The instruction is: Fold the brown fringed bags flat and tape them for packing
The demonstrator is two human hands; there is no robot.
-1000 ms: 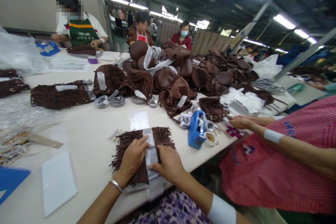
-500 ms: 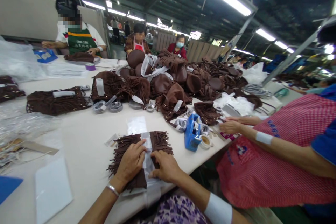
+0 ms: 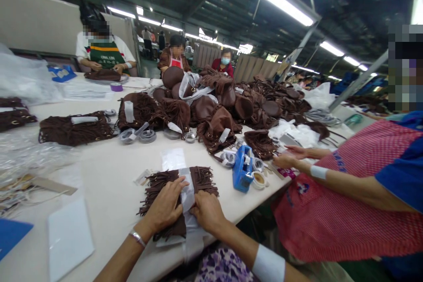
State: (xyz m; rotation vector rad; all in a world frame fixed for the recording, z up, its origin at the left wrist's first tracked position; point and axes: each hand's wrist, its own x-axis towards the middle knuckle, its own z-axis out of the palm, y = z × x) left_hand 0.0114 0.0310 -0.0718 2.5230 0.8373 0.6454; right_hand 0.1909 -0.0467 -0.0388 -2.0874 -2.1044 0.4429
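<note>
A brown fringed bag (image 3: 205, 178) lies flat near the table's front edge, with a whitish translucent wrap (image 3: 187, 190) running down its middle. My left hand (image 3: 168, 202) rests on the bag's left half, fingers spread, fingertips on the wrap's upper part. At the wrap's right edge, my right hand (image 3: 207, 211) has its fingers curled in and pinched on the wrap. A clear plastic piece (image 3: 173, 159) sticks out beyond the bag's far edge.
A blue tape dispenser (image 3: 243, 168) stands right of the bag. Behind it rises a heap of brown bags (image 3: 228, 97). A person in a red checked apron (image 3: 330, 211) works at the right. A white sheet (image 3: 70, 235) lies at the left.
My right hand's fingers have drawn together on the wrap, where they were more spread before. My left hand has shifted slightly on the wrap. The view has moved a little.
</note>
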